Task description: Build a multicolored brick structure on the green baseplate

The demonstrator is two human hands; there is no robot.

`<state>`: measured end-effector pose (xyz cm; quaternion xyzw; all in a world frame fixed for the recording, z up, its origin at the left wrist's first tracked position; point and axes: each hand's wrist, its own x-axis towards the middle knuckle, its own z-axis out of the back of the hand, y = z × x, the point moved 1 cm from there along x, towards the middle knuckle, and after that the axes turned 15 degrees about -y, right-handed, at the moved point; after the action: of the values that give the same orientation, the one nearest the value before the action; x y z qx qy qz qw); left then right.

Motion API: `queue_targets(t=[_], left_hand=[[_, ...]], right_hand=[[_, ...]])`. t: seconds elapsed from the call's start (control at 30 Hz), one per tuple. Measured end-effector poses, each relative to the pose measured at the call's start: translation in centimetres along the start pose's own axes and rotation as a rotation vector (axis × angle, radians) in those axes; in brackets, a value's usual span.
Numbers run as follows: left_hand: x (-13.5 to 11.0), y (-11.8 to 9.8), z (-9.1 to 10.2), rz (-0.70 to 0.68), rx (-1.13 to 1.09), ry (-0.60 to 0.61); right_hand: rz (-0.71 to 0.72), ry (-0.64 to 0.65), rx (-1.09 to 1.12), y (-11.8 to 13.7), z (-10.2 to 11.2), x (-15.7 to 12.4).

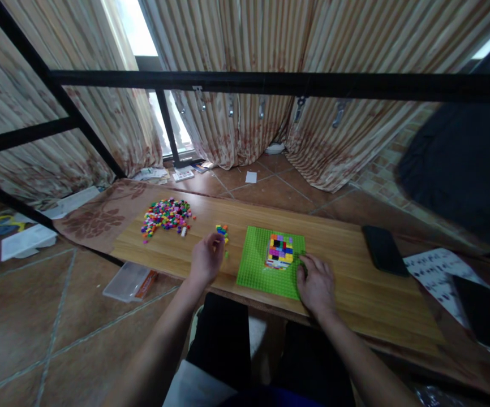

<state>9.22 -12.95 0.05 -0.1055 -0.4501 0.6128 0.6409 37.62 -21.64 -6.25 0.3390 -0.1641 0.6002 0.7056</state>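
On the wooden board, a green studded baseplate (253, 265) carries a small block-shaped build of toy bricks (279, 252) in many colours, with pale lower layers. My left hand (207, 259) is beside a little cluster of loose bricks (223, 229), left of the baseplate. Its thumb and fingers are pinched together; what lies between them is too small to make out. At the baseplate's right edge, my right hand (318, 281) has its fingers curled against the rim, close to the build.
A large heap of mixed bricks (167, 215) spreads over the board's left part. A dark phone (384, 250) lies at the right, beside printed sheets (434, 274) and another dark device (485, 311). Below the board, a clear plastic box (124, 281) sits on the floor. Black metal bars (245, 80) cross ahead.
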Motion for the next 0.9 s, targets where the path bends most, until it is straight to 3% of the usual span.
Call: queue_targets(t=[0.2, 0.43, 0.6, 0.9], left_hand=[[-1.9, -6.4, -2.2, -0.04, -0.327, 0.183], [-1.8, -10.5, -4.5, -0.051, -0.196, 0.309], [-1.4, -11.9, -5.2, -0.116, -0.059, 0.373], [-1.5, -11.6, -5.4, -0.157, -0.027, 0.367]], right_hand=[[-0.014, -0.015, 0.005, 0.2, 0.1, 0.1], [-0.011, -0.023, 0.009, 0.3, 0.1, 0.1], [-0.017, -0.016, 0.016, 0.4, 0.1, 0.2], [-0.037, -0.007, 0.016, 0.5, 0.2, 0.2]])
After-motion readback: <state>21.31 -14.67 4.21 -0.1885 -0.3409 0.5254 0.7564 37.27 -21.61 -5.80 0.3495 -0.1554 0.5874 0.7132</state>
